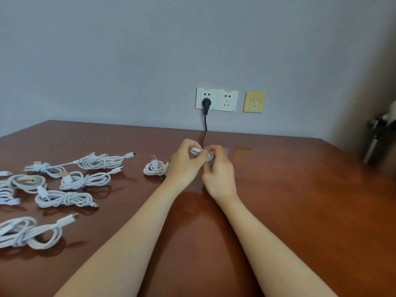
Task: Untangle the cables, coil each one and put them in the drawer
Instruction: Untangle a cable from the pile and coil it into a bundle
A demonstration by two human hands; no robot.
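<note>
Above the middle of the brown table (289,189), my left hand (186,161) and my right hand (218,168) both pinch a small white cable bundle (198,151), which shows between the fingertips and is partly hidden by them. Just left of my left hand lies a small coiled white cable (155,168) with a USB plug on top. Several more knotted white cables lie on the left part of the table, among them one (100,161) at the back, one (84,180) below it, one (64,198) and a large one (27,232) nearest me.
A grey wall stands behind the table with two white sockets (216,100); a black plug (206,103) hangs its cord down to the table's back edge. A yellow wall plate (254,101) sits beside them. A metal object (377,138) stands at the far right. No drawer is in view.
</note>
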